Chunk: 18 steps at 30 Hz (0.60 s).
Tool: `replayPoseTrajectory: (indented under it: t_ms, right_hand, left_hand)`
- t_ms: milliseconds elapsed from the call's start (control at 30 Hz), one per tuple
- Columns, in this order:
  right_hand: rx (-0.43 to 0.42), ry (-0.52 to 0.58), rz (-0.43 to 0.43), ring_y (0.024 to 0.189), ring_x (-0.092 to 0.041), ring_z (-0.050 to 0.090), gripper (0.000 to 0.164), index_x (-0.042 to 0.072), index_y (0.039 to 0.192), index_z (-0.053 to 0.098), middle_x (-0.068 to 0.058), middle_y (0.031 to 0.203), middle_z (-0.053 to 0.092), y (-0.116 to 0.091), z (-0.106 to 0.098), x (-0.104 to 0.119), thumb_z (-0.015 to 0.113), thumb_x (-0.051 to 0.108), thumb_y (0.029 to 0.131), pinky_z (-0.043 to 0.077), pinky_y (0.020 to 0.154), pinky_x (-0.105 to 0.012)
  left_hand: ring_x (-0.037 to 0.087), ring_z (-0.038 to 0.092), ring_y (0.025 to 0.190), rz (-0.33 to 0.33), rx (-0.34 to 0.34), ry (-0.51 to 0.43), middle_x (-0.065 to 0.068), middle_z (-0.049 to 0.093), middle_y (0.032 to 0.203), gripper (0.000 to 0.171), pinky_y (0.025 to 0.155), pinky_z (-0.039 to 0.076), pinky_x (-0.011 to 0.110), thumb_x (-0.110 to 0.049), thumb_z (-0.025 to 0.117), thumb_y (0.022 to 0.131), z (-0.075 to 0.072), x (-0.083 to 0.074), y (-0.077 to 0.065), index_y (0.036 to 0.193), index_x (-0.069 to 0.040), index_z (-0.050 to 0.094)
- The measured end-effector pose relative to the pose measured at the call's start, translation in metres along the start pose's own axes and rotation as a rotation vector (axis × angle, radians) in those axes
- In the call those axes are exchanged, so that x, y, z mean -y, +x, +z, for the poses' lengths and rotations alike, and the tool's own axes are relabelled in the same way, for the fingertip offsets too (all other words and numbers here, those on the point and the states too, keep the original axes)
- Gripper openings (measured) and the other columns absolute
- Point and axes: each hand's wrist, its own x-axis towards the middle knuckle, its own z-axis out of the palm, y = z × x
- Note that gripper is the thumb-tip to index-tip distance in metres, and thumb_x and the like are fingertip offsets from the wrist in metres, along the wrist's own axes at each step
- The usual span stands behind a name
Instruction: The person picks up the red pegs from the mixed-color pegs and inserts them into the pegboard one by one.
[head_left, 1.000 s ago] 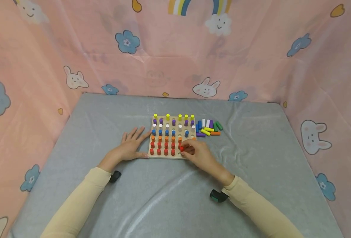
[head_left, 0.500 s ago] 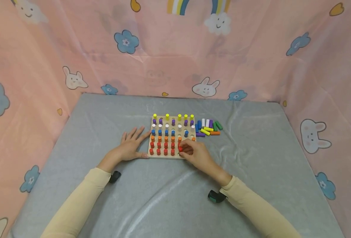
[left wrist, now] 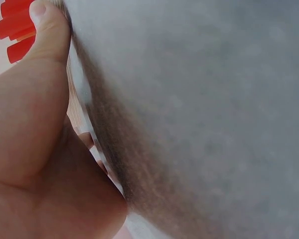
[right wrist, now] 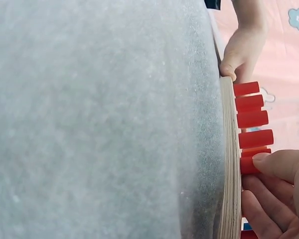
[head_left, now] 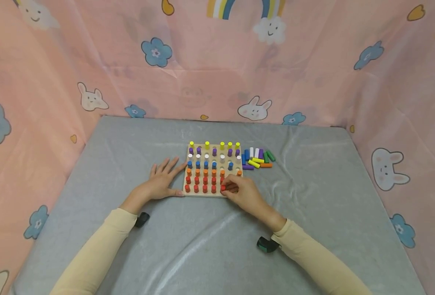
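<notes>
A wooden pegboard point(head_left: 206, 195) lies on the table with rows of coloured pegs standing in it. My right hand point(head_left: 247, 194) pinches a red peg point(head_left: 222, 188) at the front row, right of several standing red pegs point(head_left: 205, 189). In the right wrist view my thumb point(right wrist: 276, 162) presses against this red peg point(right wrist: 248, 165), which stands upright against the board's top; its lower end is partly covered. My left hand point(head_left: 160, 184) lies spread at the board's left side, thumb and a fingertip touching its edge. The left wrist view shows that thumb point(left wrist: 49, 35) on the board's edge near red pegs.
Loose pegs lie right of the board, among them white point(head_left: 256, 153), green point(head_left: 270, 155), yellow point(head_left: 254, 164) and orange point(head_left: 266, 165) ones. Grey cloth point(head_left: 187, 246) covers the table. Pink printed curtains point(head_left: 202, 78) stand around its back and sides.
My right hand has shifted slightly left and lowered the red peg to the board at the front row. The left hand has stayed at the board's left edge.
</notes>
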Motion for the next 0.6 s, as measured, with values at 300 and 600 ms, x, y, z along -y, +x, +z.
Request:
replayPoseTrajectory:
  t_ms: [300, 600]
  right_hand:
    - [0.005, 0.003, 0.002, 0.082, -0.013, 0.073, 0.016, 0.009, 0.095, 0.07, -0.004, 0.092, 0.074, 0.0006, 0.0008, -0.0014, 0.08, 0.007, 0.082, 0.06, 0.073, -0.023]
    - [0.03, 0.005, 0.046, 0.085, -0.014, 0.074, 0.02, 0.008, 0.098, 0.07, -0.005, 0.094, 0.075, 0.0024, -0.0009, -0.0005, 0.081, 0.009, 0.081, 0.06, 0.074, -0.025]
  left_hand:
    - [0.045, -0.001, 0.154, 0.003, -0.01, -0.006, 0.015, 0.001, 0.169, 0.101, 0.116, 0.001, 0.073, -0.054, 0.071, 0.083, -0.0016, -0.0016, -0.0025, 0.161, -0.025, 0.014]
    - [0.044, -0.003, 0.154, 0.003, -0.005, -0.019, 0.013, 0.0, 0.169, 0.101, 0.116, 0.0, 0.073, -0.055, 0.071, 0.083, -0.0006, -0.001, -0.0014, 0.161, -0.026, 0.013]
